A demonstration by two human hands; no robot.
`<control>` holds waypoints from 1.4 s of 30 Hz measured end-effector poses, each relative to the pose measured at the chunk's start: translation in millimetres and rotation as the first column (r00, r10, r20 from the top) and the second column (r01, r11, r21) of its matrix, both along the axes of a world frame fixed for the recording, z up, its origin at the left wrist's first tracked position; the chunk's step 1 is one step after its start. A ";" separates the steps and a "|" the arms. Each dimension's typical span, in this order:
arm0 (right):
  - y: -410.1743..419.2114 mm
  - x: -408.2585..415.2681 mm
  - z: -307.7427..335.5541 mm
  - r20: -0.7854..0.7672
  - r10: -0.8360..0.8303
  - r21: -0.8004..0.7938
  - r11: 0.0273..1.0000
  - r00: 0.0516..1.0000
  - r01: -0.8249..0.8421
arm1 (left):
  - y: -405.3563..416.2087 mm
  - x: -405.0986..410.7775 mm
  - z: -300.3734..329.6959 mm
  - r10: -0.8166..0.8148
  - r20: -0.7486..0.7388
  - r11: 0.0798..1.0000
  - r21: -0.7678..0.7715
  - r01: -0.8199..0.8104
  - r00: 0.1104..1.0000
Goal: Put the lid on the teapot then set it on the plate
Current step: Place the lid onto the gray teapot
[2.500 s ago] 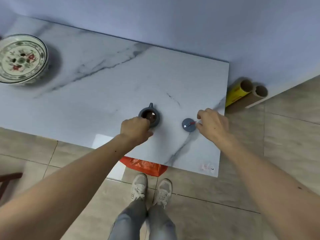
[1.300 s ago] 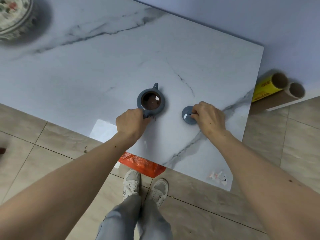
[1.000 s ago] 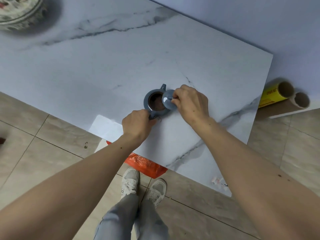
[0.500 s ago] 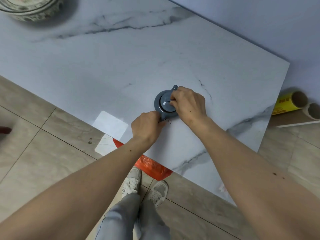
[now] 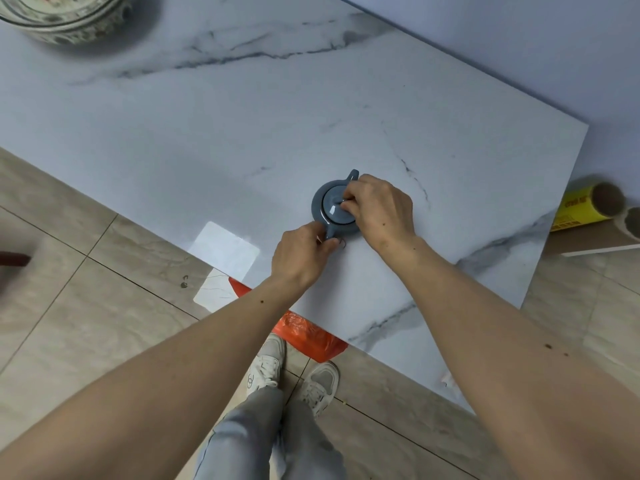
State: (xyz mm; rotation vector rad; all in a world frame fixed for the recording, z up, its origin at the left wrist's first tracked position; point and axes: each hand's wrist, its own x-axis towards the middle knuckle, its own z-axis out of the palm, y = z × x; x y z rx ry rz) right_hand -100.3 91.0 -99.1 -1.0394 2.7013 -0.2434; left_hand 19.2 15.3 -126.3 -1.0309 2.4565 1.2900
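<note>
A small grey-blue teapot (image 5: 317,209) stands on the white marble table (image 5: 242,126), spout pointing away from me. Its round lid (image 5: 332,211) sits flat in the pot's mouth. My right hand (image 5: 379,211) pinches the lid's knob from the right. My left hand (image 5: 299,256) grips the teapot's handle at the near side. The patterned plate (image 5: 65,19) sits at the table's far left corner, cut off by the frame's top edge.
The table's near edge runs diagonally just behind my left wrist. An orange plastic bag (image 5: 308,332) lies on the tiled floor under that edge, by my shoes. Two cardboard rolls (image 5: 595,206), one yellow-wrapped, lie beyond the table's right end.
My right hand picked the lid up from the table, carried it left and set it on the teapot. My left hand has kept hold of the handle.
</note>
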 end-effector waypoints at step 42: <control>-45.3 -18.2 112.4 0.173 0.062 -0.172 0.985 0.983 -0.032 | -63.0 15.2 107.7 0.212 -0.220 0.977 0.054 -0.205 0.952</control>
